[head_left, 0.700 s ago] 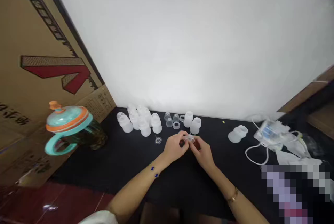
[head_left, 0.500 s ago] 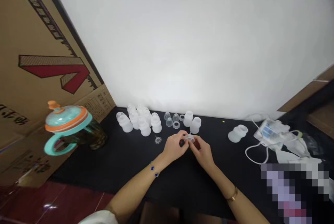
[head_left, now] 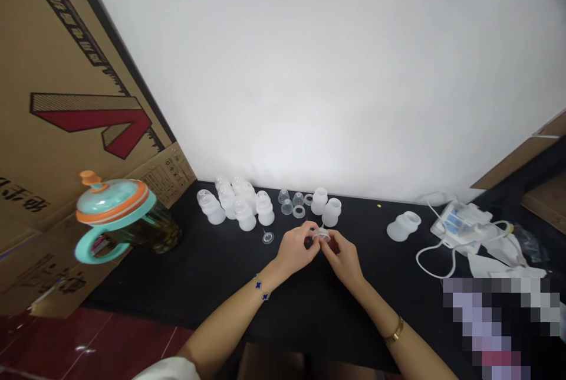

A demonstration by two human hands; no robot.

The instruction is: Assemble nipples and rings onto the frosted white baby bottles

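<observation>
A small translucent ring-shaped piece is held between my two hands above the black table. My left hand pinches its left side, and my right hand grips its right side with thumb and fingers. Just beyond them stand two open white bottles. Clear domed caps and a white ring lie behind my left hand. A clear round piece with a thin stem rests to the left. Several capped white bottles stand grouped further left.
At the left is a teal and orange lidded jug beside a large cardboard box. An open white bottle lies tilted at the right, near a white device with a looped tube. A white wall rises behind the table.
</observation>
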